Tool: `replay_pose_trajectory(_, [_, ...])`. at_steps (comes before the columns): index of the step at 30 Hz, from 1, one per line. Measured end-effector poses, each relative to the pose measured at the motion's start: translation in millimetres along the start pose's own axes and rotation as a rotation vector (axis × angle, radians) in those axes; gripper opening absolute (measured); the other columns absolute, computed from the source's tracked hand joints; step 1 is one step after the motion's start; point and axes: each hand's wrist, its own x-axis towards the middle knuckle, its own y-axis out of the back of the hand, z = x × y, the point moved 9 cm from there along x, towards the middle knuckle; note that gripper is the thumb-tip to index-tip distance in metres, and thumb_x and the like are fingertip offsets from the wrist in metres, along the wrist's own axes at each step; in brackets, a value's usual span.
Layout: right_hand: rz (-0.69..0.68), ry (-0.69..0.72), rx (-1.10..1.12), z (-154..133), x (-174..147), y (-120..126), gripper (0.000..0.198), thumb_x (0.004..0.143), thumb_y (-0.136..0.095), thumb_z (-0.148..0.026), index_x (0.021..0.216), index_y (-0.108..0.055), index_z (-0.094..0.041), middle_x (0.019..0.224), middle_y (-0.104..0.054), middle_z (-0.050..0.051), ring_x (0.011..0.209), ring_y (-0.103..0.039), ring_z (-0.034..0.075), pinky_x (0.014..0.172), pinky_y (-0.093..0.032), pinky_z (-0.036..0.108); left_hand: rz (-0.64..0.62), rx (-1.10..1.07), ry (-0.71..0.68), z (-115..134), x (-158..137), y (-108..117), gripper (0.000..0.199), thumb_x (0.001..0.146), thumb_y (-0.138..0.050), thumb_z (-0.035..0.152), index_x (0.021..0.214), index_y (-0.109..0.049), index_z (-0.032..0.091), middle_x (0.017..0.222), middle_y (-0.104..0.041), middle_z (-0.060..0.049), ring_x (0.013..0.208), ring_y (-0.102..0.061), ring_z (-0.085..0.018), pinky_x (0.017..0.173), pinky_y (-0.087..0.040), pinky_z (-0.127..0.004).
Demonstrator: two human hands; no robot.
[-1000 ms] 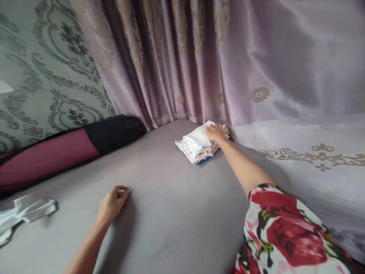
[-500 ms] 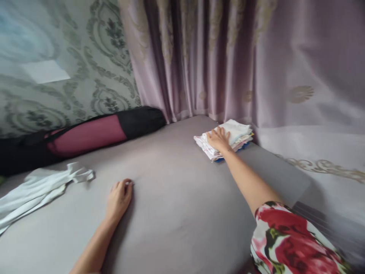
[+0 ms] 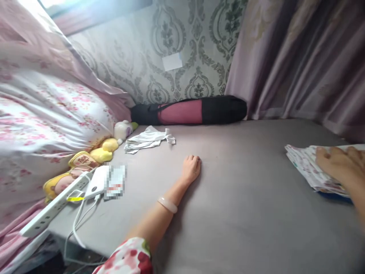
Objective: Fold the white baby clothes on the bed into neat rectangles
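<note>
My left hand [image 3: 191, 167] rests on the grey bed sheet [image 3: 242, 224], its fingers curled in and nothing visible in them. A pale bangle [image 3: 167, 204] is on that forearm. At the right edge, my right hand [image 3: 339, 163] lies on top of a stack of folded cloths [image 3: 303, 165], its fingers apart and somewhat blurred. The stack is whitish with small coloured prints, with a blue layer at the bottom. Part of it is cut off by the frame. Beyond my left hand, a crumpled white garment [image 3: 149, 139] lies loose on the sheet.
A black and dark-pink long bag [image 3: 182, 112] lies along the wall. On the left are plush toys [image 3: 102, 152], a white power strip [image 3: 54, 209], a white charging device [image 3: 98, 182] with cables, and a blurred-out packet [image 3: 115, 182]. Curtains [image 3: 270, 57] hang at the right.
The view has swung left, bringing in the toys and power strip and shifting the stack to the right edge. My left hand still rests on the sheet, my right hand still on the stack.
</note>
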Motion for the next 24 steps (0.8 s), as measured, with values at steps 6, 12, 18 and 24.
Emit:
replay_pose_trajectory(6, [0.064, 0.296, 0.014, -94.3, -61.3, -10.7, 0.067, 0.088, -0.013, -0.062, 0.152, -0.018, -0.043, 0.157, -0.028, 0.005, 0.143, -0.024, 0.037, 0.112, -0.013, 0.064, 0.004, -0.027, 0.012, -5.3, 2.4, -3.8, 0.026, 0.097, -0.039, 0.026, 0.106, -0.061, 0.018, 0.102, -0.064, -0.011, 0.097, -0.056, -0.022, 0.091, -0.042, -0.035])
replay_pose_trajectory(12, [-0.348, 0.446, -0.099, -171.8, -122.5, -109.8, 0.067, 0.090, -0.024, -0.048, 0.142, -0.043, -0.011, 0.149, -0.038, 0.021, 0.142, -0.030, 0.035, 0.111, -0.030, 0.051, -0.033, -0.309, 0.104, -19.6, 9.2, -2.3, 0.019, 0.089, -0.052, 0.022, 0.101, -0.066, 0.019, 0.092, -0.068, -0.006, 0.091, -0.060, -0.019, 0.090, -0.045, -0.033])
replay_pose_trajectory(18, [-0.445, 0.546, -0.165, -216.7, -176.3, -140.3, 0.066, 0.093, -0.018, -0.049, 0.145, -0.042, -0.013, 0.154, -0.034, 0.017, 0.143, -0.029, 0.031, 0.113, -0.027, 0.053, 0.017, -0.732, 0.388, -68.8, 16.0, 2.1, 0.020, 0.083, -0.057, 0.020, 0.097, -0.071, 0.015, 0.082, -0.071, -0.004, 0.075, -0.063, -0.013, 0.073, -0.050, -0.024])
replay_pose_trajectory(24, [-0.350, 0.601, -0.221, -221.4, -185.7, -136.1, 0.070, 0.094, -0.013, -0.048, 0.145, -0.042, -0.011, 0.154, -0.035, 0.018, 0.143, -0.029, 0.032, 0.114, -0.023, 0.053, 0.216, -0.648, 0.600, -164.6, 13.5, 43.7, 0.023, 0.082, -0.052, 0.018, 0.093, -0.071, 0.013, 0.075, -0.069, -0.004, 0.073, -0.065, -0.015, 0.075, -0.051, -0.027])
